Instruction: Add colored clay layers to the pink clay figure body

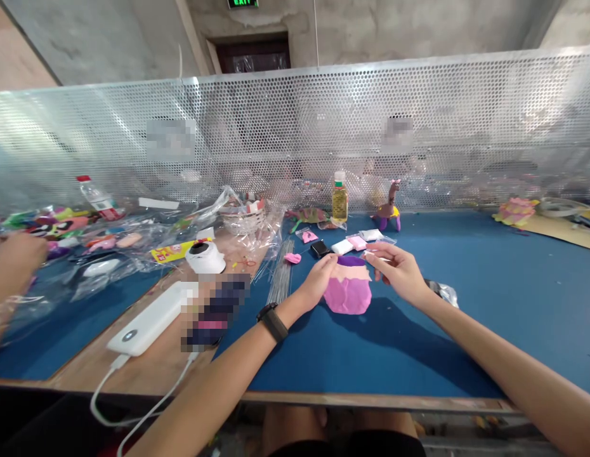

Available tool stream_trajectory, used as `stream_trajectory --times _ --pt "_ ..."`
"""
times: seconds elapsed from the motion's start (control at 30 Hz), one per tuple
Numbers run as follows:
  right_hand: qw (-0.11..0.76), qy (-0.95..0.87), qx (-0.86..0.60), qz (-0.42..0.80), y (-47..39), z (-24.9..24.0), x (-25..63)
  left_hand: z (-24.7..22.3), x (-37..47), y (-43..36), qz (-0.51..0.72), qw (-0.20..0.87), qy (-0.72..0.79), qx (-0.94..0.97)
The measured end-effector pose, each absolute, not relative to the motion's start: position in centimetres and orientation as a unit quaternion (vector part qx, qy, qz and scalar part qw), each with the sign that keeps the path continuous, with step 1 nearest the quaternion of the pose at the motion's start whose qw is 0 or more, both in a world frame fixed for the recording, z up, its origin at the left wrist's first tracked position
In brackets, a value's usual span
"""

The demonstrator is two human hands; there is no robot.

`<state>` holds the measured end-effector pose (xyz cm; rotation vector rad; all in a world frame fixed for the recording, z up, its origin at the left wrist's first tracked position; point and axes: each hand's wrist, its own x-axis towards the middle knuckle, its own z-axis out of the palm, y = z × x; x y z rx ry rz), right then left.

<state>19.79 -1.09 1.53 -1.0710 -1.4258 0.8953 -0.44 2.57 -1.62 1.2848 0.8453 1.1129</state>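
Over the blue mat, my left hand (318, 282) grips the left rim of a pot-shaped modelling clay piece (348, 297). Its lower part is pink, a peach band runs above that, and purple shows at the top. My right hand (400, 271) is closed in a pinch by the right side of the rim, with a small whitish bit at its fingertips, too small to name surely. Just beyond the hands lie white and pink clay packets (356, 242) and a black clay packet (320, 248). A loose pink clay lump (292, 258) sits left of them.
Thin wires (280, 276) lie left of my left hand. Farther left are a power bank (152, 320), a white roll (205, 259) and another person's arm (12, 266). A bottle of yellow liquid (339, 198) and a clay animal figure (388, 209) stand before the perforated metal screen (295, 120).
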Motion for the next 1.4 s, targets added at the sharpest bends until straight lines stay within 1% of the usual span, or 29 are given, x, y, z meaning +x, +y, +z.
stream_trajectory --times 0.23,0.37,0.47,0.63,0.8,0.93,1.07,1.27,1.4 --pt "0.518 -0.636 -0.461 0.338 -1.3 1.5 19.9 -1.5 -0.7 3.0 0.491 0.585 0.355 0.539" --pt "0.492 -0.664 -0.474 0.304 -1.6 1.6 19.8 -1.1 -0.9 2.9 0.515 0.552 0.360 0.548" --pt "0.490 -0.667 -0.479 0.292 -1.7 1.6 19.8 -0.9 -0.9 2.7 0.514 0.507 0.377 0.581" --pt "0.501 -0.657 -0.477 0.299 -1.4 1.1 19.8 -0.8 -0.9 2.3 0.489 0.449 0.408 0.627" --pt "0.499 -0.663 -0.480 0.286 -1.2 0.7 19.9 -0.4 -0.7 2.0 0.505 0.431 0.395 0.635" --pt "0.509 -0.645 -0.473 0.319 -1.0 0.6 19.8 -0.2 -0.7 1.8 0.515 0.423 0.386 0.638" --pt "0.493 -0.653 -0.473 0.328 -1.0 0.5 19.8 -0.2 -0.8 1.8 0.522 0.406 0.385 0.644" --pt "0.439 -0.707 -0.490 0.259 -1.5 0.9 19.8 -0.3 -0.8 1.9 0.518 0.396 0.379 0.656" --pt "0.435 -0.717 -0.498 0.223 -1.8 1.2 19.8 -0.3 -0.9 1.9 0.520 0.391 0.378 0.659"
